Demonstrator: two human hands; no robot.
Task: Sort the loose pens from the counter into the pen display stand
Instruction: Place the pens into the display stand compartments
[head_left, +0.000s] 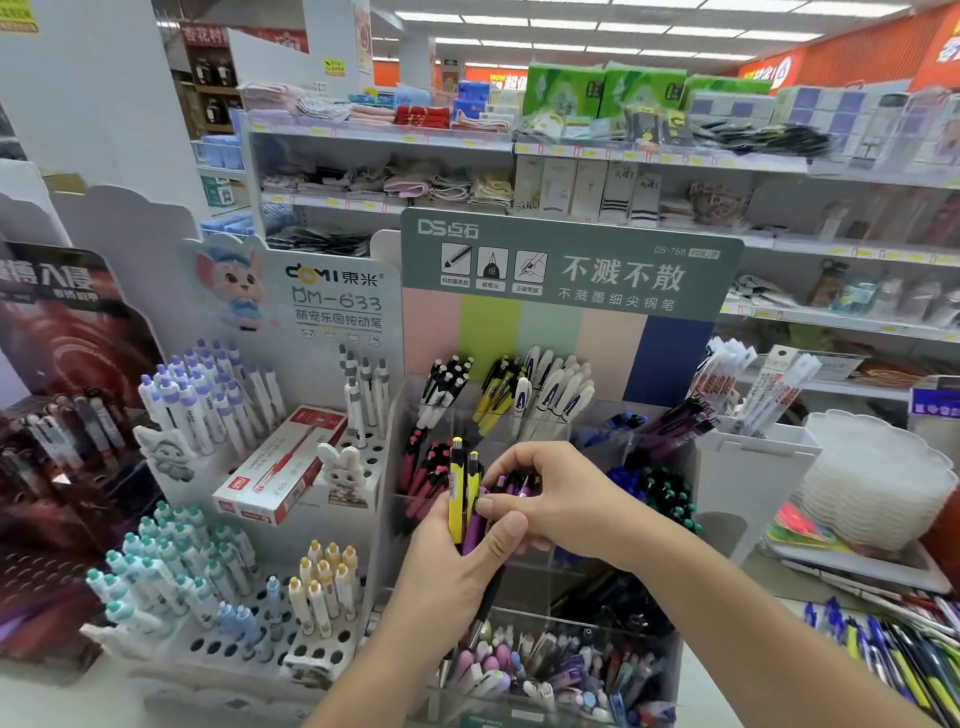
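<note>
Gripped upright in my left hand (457, 566): yellow and purple pens (464, 499) | right hand (545, 499) pinches purple pen tops | before pen display stand (540, 415)

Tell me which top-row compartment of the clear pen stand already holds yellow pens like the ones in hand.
The second compartment from the left, holding yellow pens. Its neighbours hold black-and-white pens on the left and white pens with blue clips on the right.
</note>
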